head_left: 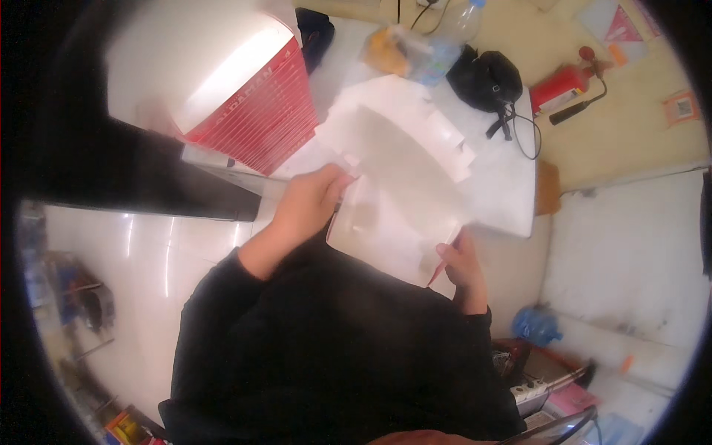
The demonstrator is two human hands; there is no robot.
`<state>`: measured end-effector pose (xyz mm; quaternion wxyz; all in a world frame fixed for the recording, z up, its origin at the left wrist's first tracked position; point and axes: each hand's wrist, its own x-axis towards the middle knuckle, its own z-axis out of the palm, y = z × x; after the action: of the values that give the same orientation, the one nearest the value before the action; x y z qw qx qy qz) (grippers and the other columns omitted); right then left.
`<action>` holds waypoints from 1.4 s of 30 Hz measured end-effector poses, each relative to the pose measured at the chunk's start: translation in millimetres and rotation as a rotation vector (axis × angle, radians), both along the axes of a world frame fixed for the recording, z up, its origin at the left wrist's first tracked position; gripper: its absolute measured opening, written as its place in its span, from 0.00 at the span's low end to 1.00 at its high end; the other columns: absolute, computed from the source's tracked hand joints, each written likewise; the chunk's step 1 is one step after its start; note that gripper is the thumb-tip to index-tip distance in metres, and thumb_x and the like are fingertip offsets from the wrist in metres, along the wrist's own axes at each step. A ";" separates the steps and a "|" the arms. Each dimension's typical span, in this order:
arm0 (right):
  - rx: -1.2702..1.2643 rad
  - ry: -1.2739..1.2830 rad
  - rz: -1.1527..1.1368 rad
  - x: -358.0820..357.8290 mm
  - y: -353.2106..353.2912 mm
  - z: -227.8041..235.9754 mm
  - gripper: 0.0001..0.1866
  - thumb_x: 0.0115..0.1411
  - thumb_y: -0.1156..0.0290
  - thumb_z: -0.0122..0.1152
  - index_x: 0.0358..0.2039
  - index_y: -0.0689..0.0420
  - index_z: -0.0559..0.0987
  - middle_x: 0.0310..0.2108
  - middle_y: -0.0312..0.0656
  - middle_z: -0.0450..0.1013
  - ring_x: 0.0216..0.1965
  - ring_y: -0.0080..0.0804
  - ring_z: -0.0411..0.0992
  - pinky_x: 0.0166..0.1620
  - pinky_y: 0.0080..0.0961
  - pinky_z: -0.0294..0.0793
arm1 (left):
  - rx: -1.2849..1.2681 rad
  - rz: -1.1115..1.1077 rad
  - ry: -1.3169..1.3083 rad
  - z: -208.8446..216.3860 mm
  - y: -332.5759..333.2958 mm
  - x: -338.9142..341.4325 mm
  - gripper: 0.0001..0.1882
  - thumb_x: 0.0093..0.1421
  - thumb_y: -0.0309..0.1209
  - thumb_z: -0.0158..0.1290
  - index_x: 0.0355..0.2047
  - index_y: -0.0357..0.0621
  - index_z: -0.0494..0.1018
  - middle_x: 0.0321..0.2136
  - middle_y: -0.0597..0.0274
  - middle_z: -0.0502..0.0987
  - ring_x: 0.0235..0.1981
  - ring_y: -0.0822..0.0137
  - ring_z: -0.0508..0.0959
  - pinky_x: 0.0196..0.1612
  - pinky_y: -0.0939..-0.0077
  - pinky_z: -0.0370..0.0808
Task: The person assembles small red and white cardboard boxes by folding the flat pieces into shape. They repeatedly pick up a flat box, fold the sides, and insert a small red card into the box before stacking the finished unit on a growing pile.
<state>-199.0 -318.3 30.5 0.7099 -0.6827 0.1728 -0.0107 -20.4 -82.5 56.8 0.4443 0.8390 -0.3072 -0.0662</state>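
Note:
A white cardboard box blank, with tabs cut along its far edge, lies open in front of me and reaches from the white table to my body. My left hand pinches its left side, thumb on top. At the near right corner, my right hand grips the edge, where a strip of red outer face shows. The cardboard bends upward a little between both hands. Beyond my left hand stands a tall stack of red and white cartons, its top partly blurred.
On the far table lie a black bag with a strap and cord, a clear plastic bottle and a plastic bag with something orange. A red fire extinguisher is by the wall. A blue water jug stands at the right.

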 end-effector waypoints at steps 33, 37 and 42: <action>-0.134 -0.439 -0.039 75.5 48.4 99.7 0.61 0.48 0.44 0.68 0.67 0.58 0.38 0.67 0.48 0.44 0.66 0.41 0.48 0.65 0.39 0.52 | -0.433 -0.478 -0.140 58.0 37.4 28.5 0.70 0.38 0.35 0.72 0.61 0.41 0.22 0.61 0.39 0.50 0.65 0.51 0.53 0.65 0.58 0.50; -0.410 -0.340 -0.407 112.3 50.8 142.3 0.59 0.50 0.29 0.54 0.67 0.61 0.44 0.67 0.47 0.46 0.67 0.41 0.47 0.66 0.38 0.47 | -0.528 -0.427 -0.348 94.5 48.1 43.5 0.67 0.37 0.39 0.71 0.63 0.37 0.30 0.60 0.38 0.52 0.62 0.45 0.56 0.62 0.55 0.55; -1.294 -0.876 -0.024 141.4 121.9 213.6 0.45 0.49 0.37 0.62 0.54 0.63 0.67 0.54 0.52 0.64 0.56 0.54 0.61 0.58 0.46 0.58 | -0.635 -0.075 -0.629 111.3 52.9 59.5 0.57 0.38 0.44 0.69 0.62 0.35 0.48 0.57 0.40 0.55 0.57 0.41 0.60 0.59 0.54 0.57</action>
<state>-57.5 -196.4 244.1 0.1740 -0.8925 -0.1563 -0.3857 39.1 -29.6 168.1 0.5622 0.6286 -0.4627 0.2734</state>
